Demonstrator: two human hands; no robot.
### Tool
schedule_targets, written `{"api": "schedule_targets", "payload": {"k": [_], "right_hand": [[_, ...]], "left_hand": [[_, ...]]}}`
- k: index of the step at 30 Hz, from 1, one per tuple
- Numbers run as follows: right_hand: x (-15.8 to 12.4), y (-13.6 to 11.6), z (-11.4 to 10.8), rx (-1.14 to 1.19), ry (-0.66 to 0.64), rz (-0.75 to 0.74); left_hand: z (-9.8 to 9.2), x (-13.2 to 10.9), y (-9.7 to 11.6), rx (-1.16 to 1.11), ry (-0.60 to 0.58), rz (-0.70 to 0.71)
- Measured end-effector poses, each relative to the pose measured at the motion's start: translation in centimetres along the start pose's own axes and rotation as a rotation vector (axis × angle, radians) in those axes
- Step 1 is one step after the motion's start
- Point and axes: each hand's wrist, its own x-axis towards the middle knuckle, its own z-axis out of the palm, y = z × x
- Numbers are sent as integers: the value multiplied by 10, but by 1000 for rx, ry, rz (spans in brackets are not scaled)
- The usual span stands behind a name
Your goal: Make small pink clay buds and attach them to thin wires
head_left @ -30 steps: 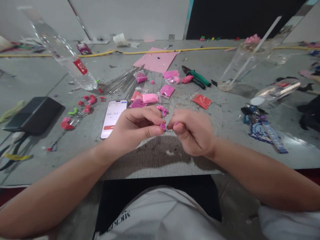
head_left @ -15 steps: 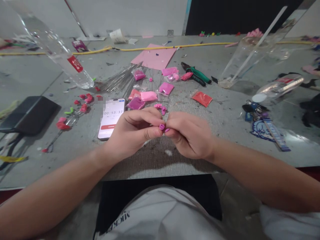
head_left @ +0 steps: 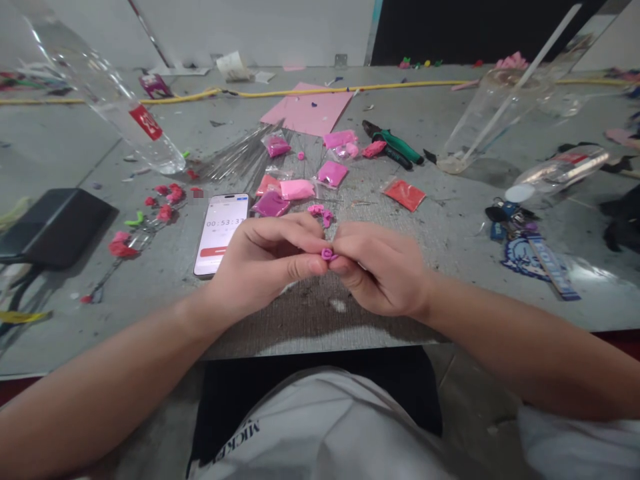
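Between my two hands is a small magenta clay rosette [head_left: 327, 254], rolled into a spiral. My left hand [head_left: 273, 257] pinches its left side between thumb and forefinger. From the right, my right hand [head_left: 383, 267] pinches a petal-like edge of the same piece, its other fingers curled in. Just beyond the fingertips lie several pink clay bits [head_left: 323, 213] in a curved row. Behind them are bags of clay: a purple one [head_left: 271, 204], a light pink one [head_left: 298, 190] and a magenta one [head_left: 333, 173].
A phone [head_left: 220, 233] showing a timer lies by my left wrist. Farther left are red clay flowers on wires [head_left: 123, 245], a black box [head_left: 55, 227] and a water bottle [head_left: 115, 100]. Green-handled pliers [head_left: 395, 145], a red clay bag [head_left: 405, 194] and keys [head_left: 505, 217] lie to the right.
The magenta clay piece has shifted slightly right, and its loose edge now sits against the spiral in my right fingertips. Both hands stay pinched in nearly the same place.
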Motion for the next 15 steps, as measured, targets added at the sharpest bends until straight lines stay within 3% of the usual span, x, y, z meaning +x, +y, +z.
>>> {"api": "schedule_targets", "payload": {"k": [15], "right_hand": [[3, 2, 1, -64, 89, -8]], "left_hand": [[-4, 1, 2, 116, -19, 17]]}}
